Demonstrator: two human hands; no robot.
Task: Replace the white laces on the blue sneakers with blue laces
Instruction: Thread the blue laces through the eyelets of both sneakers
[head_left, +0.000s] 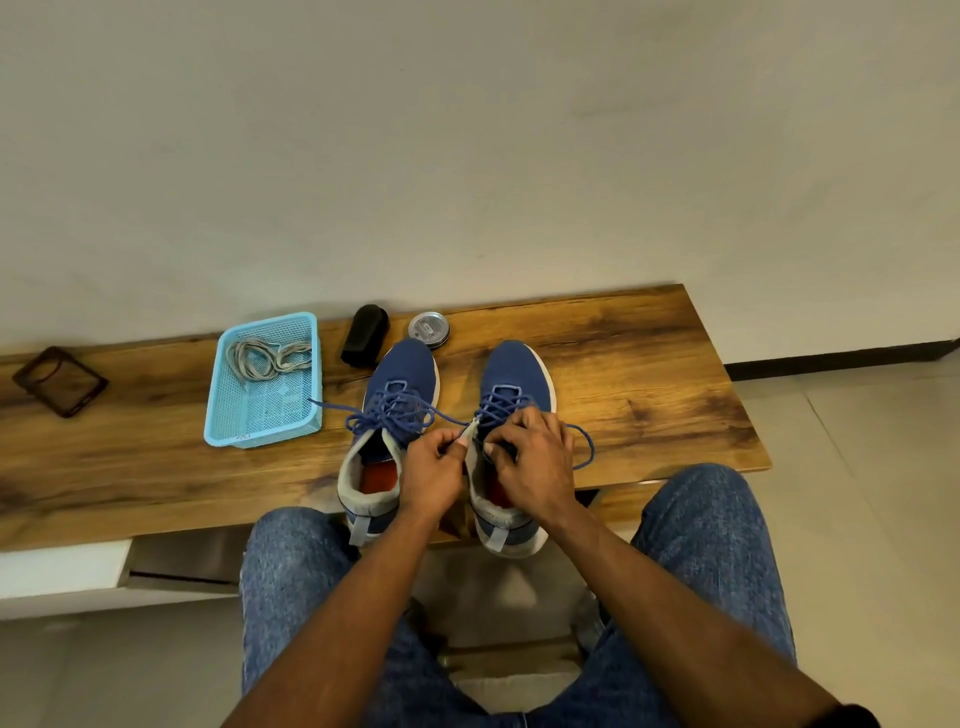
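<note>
Two blue sneakers stand side by side on the wooden bench (649, 364), toes pointing away from me. The left sneaker (402, 371) carries a blue lace (387, 413) whose loose ends trail toward the basket. The right sneaker (517, 369) also has a blue lace (501, 405), with a loop (584, 447) hanging off its right side. My left hand (434, 470) pinches a strand of that lace at the shoe's tongue. My right hand (535, 457) holds the lace by the top eyelets, fingers curled. The white laces (267, 358) lie coiled in a light blue basket (260, 431).
A black shoe brush (365, 335) and a round polish tin (429, 329) sit behind the sneakers near the wall. A dark square object (60, 381) lies at the bench's far left. My knees in jeans are under the front edge. A tiled floor lies to the right.
</note>
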